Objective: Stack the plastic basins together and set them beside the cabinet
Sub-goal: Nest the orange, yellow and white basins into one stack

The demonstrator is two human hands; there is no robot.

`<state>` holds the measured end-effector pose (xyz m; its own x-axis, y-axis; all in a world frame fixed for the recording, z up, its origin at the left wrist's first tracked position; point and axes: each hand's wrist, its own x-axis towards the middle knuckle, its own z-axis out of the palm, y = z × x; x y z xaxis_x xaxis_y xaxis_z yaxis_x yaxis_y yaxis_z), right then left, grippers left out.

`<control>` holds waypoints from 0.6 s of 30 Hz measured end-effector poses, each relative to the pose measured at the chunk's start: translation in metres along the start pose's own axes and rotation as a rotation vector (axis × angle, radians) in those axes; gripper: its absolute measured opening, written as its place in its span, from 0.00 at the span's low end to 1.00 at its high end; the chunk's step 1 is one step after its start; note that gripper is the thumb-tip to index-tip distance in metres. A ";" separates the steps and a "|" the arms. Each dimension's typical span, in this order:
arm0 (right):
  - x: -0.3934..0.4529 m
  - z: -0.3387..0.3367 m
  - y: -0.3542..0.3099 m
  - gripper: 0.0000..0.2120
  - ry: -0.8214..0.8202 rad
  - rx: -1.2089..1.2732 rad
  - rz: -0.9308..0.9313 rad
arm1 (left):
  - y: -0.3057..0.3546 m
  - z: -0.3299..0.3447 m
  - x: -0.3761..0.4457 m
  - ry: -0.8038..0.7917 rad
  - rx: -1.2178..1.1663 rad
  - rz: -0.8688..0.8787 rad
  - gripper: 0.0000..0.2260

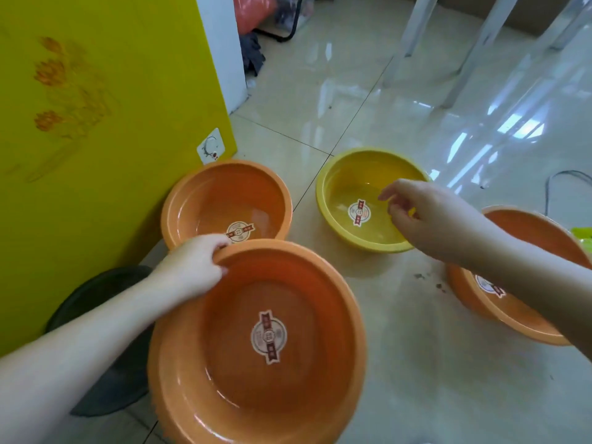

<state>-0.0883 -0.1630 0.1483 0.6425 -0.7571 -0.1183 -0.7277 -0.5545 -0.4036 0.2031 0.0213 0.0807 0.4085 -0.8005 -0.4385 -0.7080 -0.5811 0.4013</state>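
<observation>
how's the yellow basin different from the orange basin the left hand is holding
The yellow basin is yellow and looks smaller; the held orange basin is orange and looks wider. The yellow basin rests on the floor with the right hand open above it, while the left hand grips the orange basin's rim. Both carry a round sticker inside.

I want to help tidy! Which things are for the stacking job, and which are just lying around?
For the job: big orange plastic basin held by left hand; orange basin by yellow cabinet; yellow basin; right orange basin.

Lying about: black round lid; black cable.
</observation>
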 end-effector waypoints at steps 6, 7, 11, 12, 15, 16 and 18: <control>0.020 0.099 0.074 0.38 -0.394 -0.576 0.124 | -0.052 0.063 -0.022 0.158 -0.038 -0.158 0.06; 0.020 0.112 0.081 0.35 -0.395 -0.595 0.135 | -0.055 0.071 -0.026 0.163 -0.027 -0.165 0.05; 0.023 0.135 0.090 0.12 -0.255 -0.844 -0.030 | -0.069 0.091 -0.039 0.150 0.258 -0.171 0.07; 0.023 0.137 0.090 0.10 -0.245 -0.882 -0.079 | -0.070 0.095 -0.041 0.137 0.278 -0.172 0.07; 0.022 0.137 0.088 0.08 -0.253 -0.897 -0.187 | -0.065 0.099 -0.042 0.130 0.254 -0.177 0.06; 0.023 0.132 0.086 0.06 -0.218 -0.863 -0.200 | -0.062 0.100 -0.039 0.115 0.255 -0.170 0.06; 0.025 0.115 0.075 0.04 -0.095 -0.737 -0.215 | -0.057 0.101 -0.032 0.070 0.214 -0.176 0.08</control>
<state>-0.0997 -0.1836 0.0108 0.7814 -0.5922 -0.1969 -0.5349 -0.7980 0.2776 0.1722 0.0947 -0.0097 0.5696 -0.7024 -0.4268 -0.7249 -0.6741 0.1420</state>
